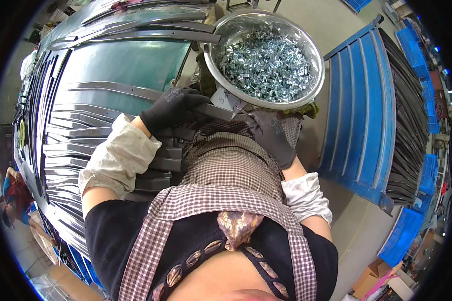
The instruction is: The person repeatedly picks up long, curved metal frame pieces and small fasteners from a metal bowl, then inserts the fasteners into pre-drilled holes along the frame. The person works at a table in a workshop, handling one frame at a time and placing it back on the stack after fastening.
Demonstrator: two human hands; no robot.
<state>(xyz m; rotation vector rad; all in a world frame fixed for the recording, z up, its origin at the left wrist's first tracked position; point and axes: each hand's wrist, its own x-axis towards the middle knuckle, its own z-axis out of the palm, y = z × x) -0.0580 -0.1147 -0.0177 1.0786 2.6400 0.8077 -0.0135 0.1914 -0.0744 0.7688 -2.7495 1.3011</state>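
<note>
My left hand (172, 106), in a dark grey glove, is closed round a long grey metal strip (217, 111). The strip's end points right, over my lap. Close to that end is my right hand (270, 134), gloved alike, with thumb and fingers pinched together. Whatever lies between those fingertips is too small to make out. Just beyond both hands, a round steel basin (312, 47) holds a heap of small shiny metal clips (266, 65). A marked piece of white paper (223, 98) sits between the left hand and the basin.
On my left, a green-topped table (128, 62) carries many similar grey strips (80, 133) in rows, some jutting toward my lap. To the right stands a blue metal rack (356, 110) with dark strips (409, 115) stacked behind it. Another person (16, 193) is at far left.
</note>
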